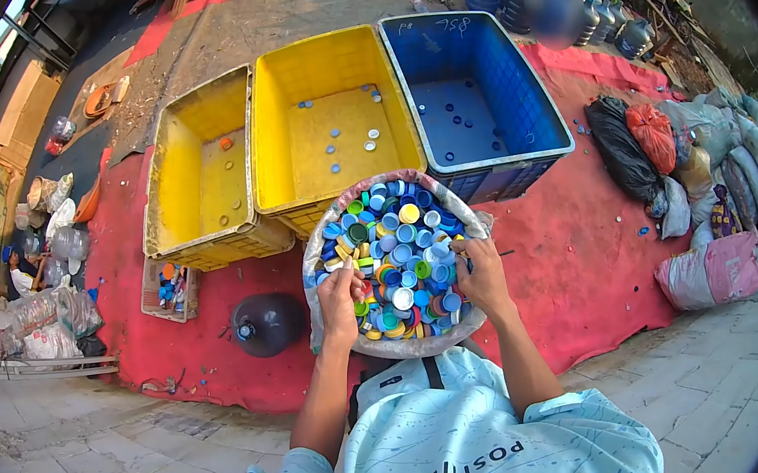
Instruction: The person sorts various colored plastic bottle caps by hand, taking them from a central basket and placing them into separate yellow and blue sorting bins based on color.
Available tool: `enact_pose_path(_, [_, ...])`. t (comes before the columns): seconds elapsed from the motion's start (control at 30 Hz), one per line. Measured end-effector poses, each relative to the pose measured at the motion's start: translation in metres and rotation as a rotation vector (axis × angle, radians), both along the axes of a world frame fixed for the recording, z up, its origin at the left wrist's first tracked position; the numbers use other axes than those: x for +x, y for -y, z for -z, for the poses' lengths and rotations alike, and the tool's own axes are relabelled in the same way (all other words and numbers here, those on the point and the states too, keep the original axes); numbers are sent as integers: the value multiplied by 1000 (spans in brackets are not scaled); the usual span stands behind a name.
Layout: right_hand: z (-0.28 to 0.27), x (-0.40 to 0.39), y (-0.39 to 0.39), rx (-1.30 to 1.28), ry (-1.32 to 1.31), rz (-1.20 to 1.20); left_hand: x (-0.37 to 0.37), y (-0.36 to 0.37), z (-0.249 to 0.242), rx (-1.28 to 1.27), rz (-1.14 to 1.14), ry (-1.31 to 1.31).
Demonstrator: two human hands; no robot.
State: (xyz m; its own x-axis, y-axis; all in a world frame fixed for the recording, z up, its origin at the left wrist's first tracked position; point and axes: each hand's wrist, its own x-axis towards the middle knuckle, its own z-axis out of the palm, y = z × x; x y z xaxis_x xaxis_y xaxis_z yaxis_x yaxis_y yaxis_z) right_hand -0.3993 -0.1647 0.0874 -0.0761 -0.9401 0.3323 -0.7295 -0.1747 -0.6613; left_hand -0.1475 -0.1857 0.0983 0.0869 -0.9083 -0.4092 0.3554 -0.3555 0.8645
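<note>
Picking among the bottle caps [403,298] seems the step in hand: in the head view, they fill the round basin [398,347] close to the body. The left hand [337,297] is narrow, its fingertips together; the right hand [485,272] is curled. Whether either holds a cap, I cannot tell. Next pick calls for light, precise pinch.

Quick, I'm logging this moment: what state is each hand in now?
Left hand: fingers curled at the plastic caps; can't tell if gripping one.
Right hand: fingers bent beside the caps; grip can't be told.
</note>
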Motion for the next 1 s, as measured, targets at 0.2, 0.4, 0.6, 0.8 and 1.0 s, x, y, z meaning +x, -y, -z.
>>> enact_pose_path(0.2, [1,9,4,-11,-87,-54,2,-45,3,49,-12,68])
enact_pose_path(0.4, [0,13,4,7,-112,-37,-2,-61,9,47,9,108])
enact_pose_path(0.6, [1,16,6,-3,-101,-24,-4,-67,15,2,88,182])
enact_pose_path(0.8, [3,17,10,48,-83,-9,-4,-72,16,-34,105,218])
enact_pose_path(1.0, [2,21,12,18,-163,13,-3,-75,16,-43,57,224])
